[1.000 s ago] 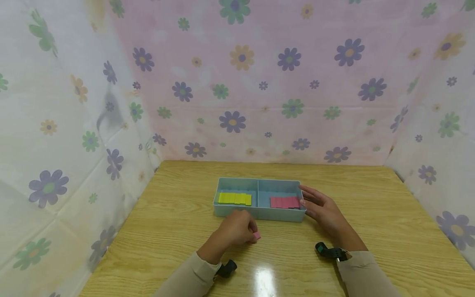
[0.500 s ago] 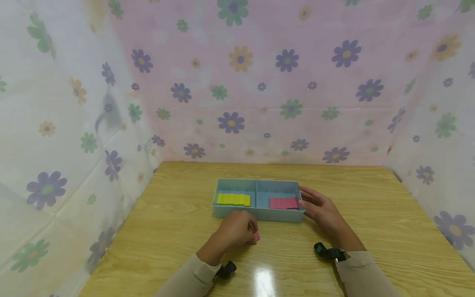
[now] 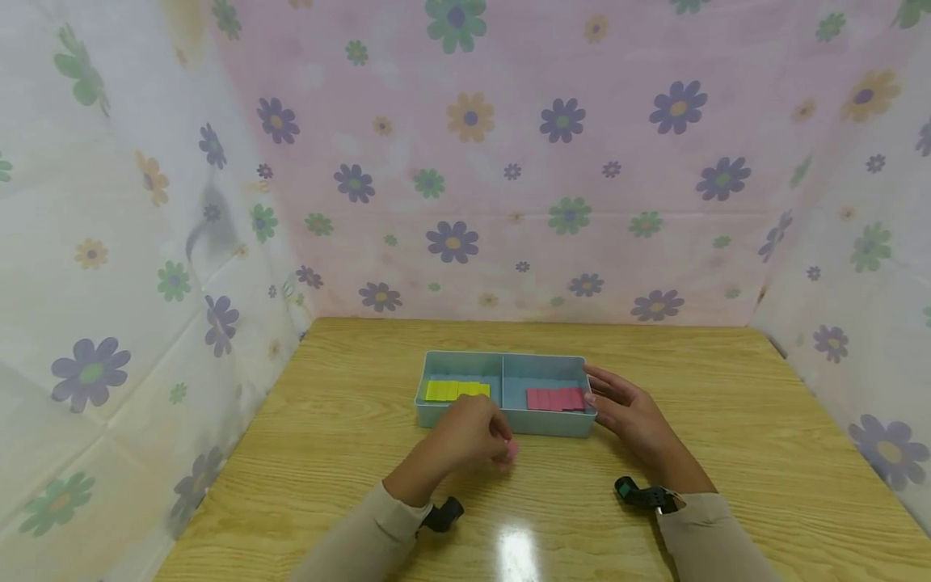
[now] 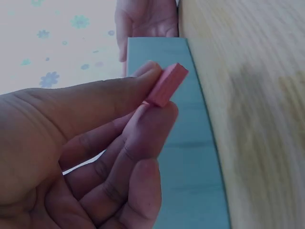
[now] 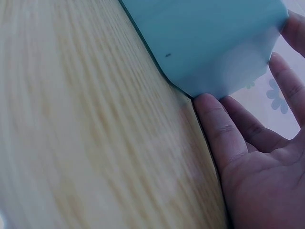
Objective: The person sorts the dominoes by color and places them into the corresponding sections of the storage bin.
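Between thumb and fingertip, my left hand (image 3: 465, 432) pinches a small pink block (image 4: 167, 85), a short wooden-looking bar. It is held in front of a light blue two-compartment box (image 3: 545, 423). My right hand (image 3: 642, 419) touches the right end of that box, its fingers (image 5: 220, 125) fairly straight along the end wall and the thumb near the rim. Inside the right compartment lies a row of pink blocks (image 3: 554, 399) set side by side. A row of yellow blocks (image 3: 457, 390) lies in the left compartment, its front partly covered by my left hand.
The box stands on a wood-grain table (image 3: 364, 364). Flower-patterned cloth (image 3: 465, 162) hangs behind the table and at both sides. A black wrist camera (image 3: 445, 514) sits on the left wrist and another black wrist camera (image 3: 640, 491) on the right.
My left hand has moved slightly forward and to the right with the pink block, closer to the box's front wall. The right hand has stayed at the box's end.
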`<state>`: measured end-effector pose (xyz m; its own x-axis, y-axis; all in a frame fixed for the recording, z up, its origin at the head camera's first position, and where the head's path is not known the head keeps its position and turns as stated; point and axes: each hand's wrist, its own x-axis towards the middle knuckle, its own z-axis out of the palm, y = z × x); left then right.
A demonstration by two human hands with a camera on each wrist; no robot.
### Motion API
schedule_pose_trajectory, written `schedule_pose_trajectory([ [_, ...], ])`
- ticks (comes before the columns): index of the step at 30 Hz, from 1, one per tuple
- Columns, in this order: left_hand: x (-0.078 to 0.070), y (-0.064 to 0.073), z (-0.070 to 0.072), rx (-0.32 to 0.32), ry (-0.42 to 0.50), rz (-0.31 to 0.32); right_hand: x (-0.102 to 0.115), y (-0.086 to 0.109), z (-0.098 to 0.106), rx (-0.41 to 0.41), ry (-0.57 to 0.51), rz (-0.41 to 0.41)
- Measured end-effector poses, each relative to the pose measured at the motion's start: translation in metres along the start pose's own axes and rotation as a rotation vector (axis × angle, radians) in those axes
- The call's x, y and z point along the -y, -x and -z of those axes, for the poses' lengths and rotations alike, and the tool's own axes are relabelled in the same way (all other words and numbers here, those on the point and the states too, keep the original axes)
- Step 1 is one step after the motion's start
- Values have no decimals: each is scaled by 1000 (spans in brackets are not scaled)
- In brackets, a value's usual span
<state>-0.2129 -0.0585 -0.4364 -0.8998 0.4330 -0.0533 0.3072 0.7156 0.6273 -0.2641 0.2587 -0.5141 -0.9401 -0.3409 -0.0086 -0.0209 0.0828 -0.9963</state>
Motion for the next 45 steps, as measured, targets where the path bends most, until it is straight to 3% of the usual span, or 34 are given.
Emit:
schedule_pose_trajectory([
  [6, -10, -2, 11, -22, 49, 9, 0, -1, 0, 0, -6, -1],
  [18, -16, -11, 28, -20, 97, 34, -2, -2, 0, -4, -3, -2],
  [26, -21, -17, 38, -8, 203, 53, -1, 0, 0, -3, -5, -2],
  [31, -22, -24, 45, 5, 230, 79, 0, 0, 0, -2, -7, 0],
  [38, -20, -38, 59, 13, 252, 57, -1, 0, 0, 3, -12, 11],
  [45, -19, -53, 65, 21, 247, 91, -1, 0, 1, 3, -16, 9],
])
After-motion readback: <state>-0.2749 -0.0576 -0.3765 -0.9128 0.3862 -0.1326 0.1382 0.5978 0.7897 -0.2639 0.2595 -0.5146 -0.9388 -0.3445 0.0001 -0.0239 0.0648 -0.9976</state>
